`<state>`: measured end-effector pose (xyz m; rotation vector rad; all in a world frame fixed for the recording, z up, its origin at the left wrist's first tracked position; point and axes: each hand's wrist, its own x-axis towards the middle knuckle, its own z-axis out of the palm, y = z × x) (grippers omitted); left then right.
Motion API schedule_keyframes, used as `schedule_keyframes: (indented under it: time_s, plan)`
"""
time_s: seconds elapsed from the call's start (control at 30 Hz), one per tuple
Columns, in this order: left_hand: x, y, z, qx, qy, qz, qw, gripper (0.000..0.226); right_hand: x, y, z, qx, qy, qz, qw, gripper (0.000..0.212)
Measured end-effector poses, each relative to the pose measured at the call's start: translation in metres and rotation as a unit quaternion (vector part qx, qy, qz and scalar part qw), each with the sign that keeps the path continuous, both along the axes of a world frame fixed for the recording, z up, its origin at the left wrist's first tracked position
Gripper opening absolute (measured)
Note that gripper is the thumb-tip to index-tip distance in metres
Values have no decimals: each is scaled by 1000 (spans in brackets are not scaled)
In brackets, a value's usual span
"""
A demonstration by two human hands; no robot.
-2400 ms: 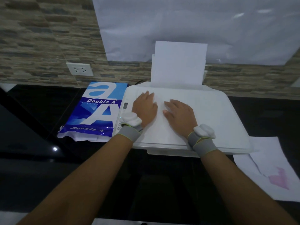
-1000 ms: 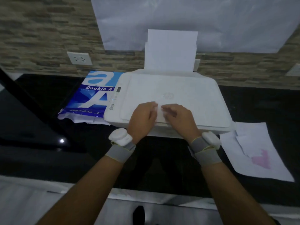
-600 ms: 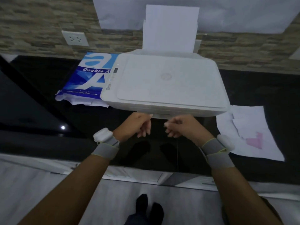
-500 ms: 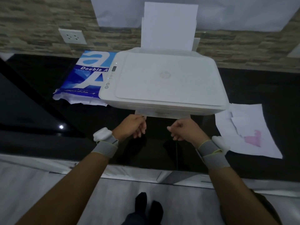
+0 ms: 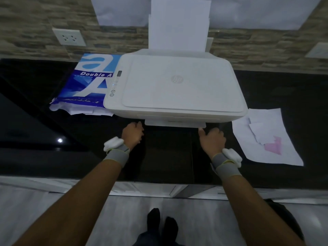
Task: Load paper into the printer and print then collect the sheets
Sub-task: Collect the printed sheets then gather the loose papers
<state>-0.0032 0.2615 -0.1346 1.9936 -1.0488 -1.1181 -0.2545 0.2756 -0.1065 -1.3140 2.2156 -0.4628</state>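
Observation:
A white printer (image 5: 177,86) sits on the black counter with a stack of white paper (image 5: 179,27) standing upright in its rear feed. A short white output tray (image 5: 174,123) sticks out of its front. My left hand (image 5: 133,134) is at the tray's left corner with its fingers curled under and hidden. My right hand (image 5: 213,140) is at the right corner, thumb on the tray's edge. A blue Double A paper ream (image 5: 88,82), torn open at its near end, lies against the printer's left side.
Loose sheets (image 5: 266,137), one with a pink print, lie on the counter right of the printer. A wall socket (image 5: 69,37) is at the back left. The black counter's (image 5: 168,157) front edge runs below my wrists, with floor and my feet beneath.
My hands left the printer lid, dropped to its front edge and spread apart to the tray's two corners. The tray now sticks out a little. My view has tilted down.

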Motion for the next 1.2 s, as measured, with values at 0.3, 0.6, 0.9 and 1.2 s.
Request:
schedule_keyframes:
  time_s: [0.3, 0.6, 0.9, 1.2]
  plan:
    - [0, -8, -1, -7, 6, 1, 1000, 42, -16, -7, -5, -30, -169, 0, 985, 46]
    - [-3, -6, 1, -11, -33, -38, 999, 46, -11, -6, -11, -38, -200, -19, 979, 42]
    - [-7, -2, 3, -19, -40, -54, 998, 47, 0, -4, -16, -54, -224, -76, 970, 62]
    - [-8, 4, -6, -25, -66, -81, 994, 40, 3, 5, -17, -60, -245, -74, 965, 67]
